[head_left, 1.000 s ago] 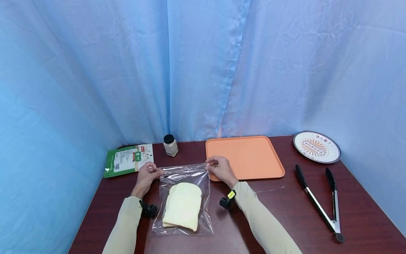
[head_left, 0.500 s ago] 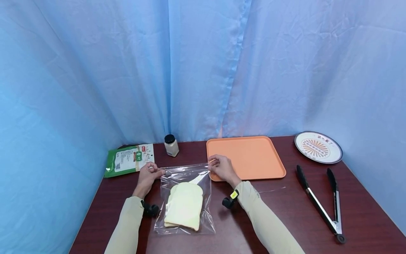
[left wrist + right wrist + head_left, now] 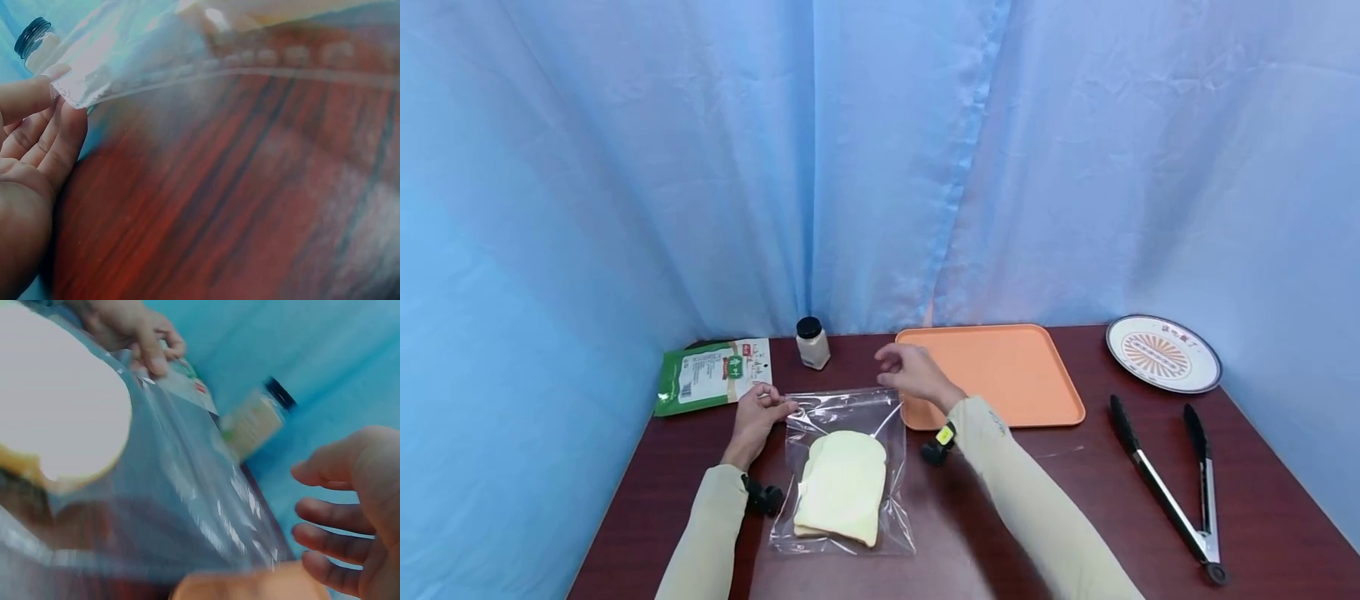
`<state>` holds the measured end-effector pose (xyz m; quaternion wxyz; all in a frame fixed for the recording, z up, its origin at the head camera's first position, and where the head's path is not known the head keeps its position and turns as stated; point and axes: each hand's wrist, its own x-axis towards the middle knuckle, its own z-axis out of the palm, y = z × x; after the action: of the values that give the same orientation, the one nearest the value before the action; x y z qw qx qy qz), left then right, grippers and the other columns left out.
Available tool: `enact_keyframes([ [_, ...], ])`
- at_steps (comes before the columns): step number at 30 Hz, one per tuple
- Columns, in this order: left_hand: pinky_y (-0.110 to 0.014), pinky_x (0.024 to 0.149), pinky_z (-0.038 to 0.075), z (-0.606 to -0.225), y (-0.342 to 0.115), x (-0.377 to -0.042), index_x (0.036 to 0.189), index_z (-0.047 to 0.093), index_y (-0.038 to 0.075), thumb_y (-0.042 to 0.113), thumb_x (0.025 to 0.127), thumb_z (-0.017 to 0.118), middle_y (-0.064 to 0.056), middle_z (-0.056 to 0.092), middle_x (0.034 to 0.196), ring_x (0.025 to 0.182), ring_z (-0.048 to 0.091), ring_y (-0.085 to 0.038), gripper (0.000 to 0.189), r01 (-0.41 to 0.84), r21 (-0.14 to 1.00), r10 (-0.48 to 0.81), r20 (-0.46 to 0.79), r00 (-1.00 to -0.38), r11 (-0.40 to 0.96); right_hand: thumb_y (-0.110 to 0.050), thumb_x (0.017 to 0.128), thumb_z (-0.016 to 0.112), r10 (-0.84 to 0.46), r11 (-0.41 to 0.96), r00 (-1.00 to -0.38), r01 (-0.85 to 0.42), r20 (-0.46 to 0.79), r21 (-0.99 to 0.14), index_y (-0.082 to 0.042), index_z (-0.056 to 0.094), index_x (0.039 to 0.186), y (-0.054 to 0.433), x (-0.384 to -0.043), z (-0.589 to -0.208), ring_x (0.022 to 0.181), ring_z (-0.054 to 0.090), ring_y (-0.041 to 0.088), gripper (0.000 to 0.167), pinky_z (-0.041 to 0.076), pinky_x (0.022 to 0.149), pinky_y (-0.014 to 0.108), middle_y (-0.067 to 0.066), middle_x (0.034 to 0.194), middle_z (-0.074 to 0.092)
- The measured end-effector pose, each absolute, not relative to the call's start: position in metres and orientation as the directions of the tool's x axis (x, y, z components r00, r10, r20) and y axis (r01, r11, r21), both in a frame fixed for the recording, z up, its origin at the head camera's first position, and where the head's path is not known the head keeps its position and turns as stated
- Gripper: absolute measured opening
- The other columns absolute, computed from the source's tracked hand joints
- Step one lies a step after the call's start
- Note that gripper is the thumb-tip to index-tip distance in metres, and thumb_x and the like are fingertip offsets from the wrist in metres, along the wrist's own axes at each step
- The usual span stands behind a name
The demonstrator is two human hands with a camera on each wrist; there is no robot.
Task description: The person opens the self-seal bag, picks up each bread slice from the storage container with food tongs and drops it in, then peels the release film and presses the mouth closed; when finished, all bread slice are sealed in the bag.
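A clear plastic bag [image 3: 895, 483] with bread slices [image 3: 842, 483] inside lies on the table, its mouth toward the back. My left hand [image 3: 760, 421] pinches the bag's upper left corner between thumb and fingers; in the left wrist view the bag's edge [image 3: 78, 94] shows between them. Just above the bag's upper right corner is my right hand [image 3: 917, 373], its fingers loosely bent with nothing between them. The right wrist view shows that hand [image 3: 350, 519] apart from the bag's mouth.
An orange tray [image 3: 992, 375] lies behind the right hand. At the back left are a green-and-white packet [image 3: 711, 375] and a black-capped jar [image 3: 813, 343]. A patterned plate [image 3: 1163, 354] and black-tipped tongs [image 3: 1172, 500] lie at the right. Blue curtains [image 3: 880, 167] surround the table.
My right hand has let go of the bag's upper right corner and risen a little up and left. My left hand keeps its pinch on the other corner. The head view has shifted slightly.
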<state>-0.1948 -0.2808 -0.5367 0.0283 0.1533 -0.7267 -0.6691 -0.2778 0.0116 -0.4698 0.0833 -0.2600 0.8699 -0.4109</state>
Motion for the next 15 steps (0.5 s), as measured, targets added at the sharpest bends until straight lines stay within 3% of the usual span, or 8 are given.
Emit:
enact_keyframes([
  [7, -0.019, 0.066, 0.054, -0.539, -0.280, -0.196, 0.090, 0.047, 0.008, -0.002, 0.086, 0.073, 0.010, 0.066, 0.073, 0.070, 0.063, -0.005, 0.028, -0.154, 0.988, -0.248, -0.142, -0.958, 0.031, -0.017, 0.087, 0.073, -0.706, 0.576, -0.706, -0.521, -0.063, -0.630, -0.006, 0.064, 0.128, -0.046, -0.280, -0.463, 0.112, 0.065, 0.025, 0.043, 0.053, 0.098, 0.039, 0.013, 0.119, 0.070],
  [15, -0.019, 0.065, 0.055, -0.540, -0.281, -0.194, 0.089, 0.047, 0.006, -0.006, 0.086, 0.071, 0.010, 0.069, 0.073, 0.071, 0.067, -0.004, 0.027, -0.121, 0.992, -0.240, -0.129, -0.962, -0.049, -0.016, 0.088, 0.073, -0.723, 0.620, -0.660, -0.491, -0.204, -0.612, -0.007, 0.061, 0.133, -0.083, -0.278, -0.464, 0.104, 0.065, 0.020, 0.047, 0.055, 0.091, 0.035, 0.011, 0.118, 0.070],
])
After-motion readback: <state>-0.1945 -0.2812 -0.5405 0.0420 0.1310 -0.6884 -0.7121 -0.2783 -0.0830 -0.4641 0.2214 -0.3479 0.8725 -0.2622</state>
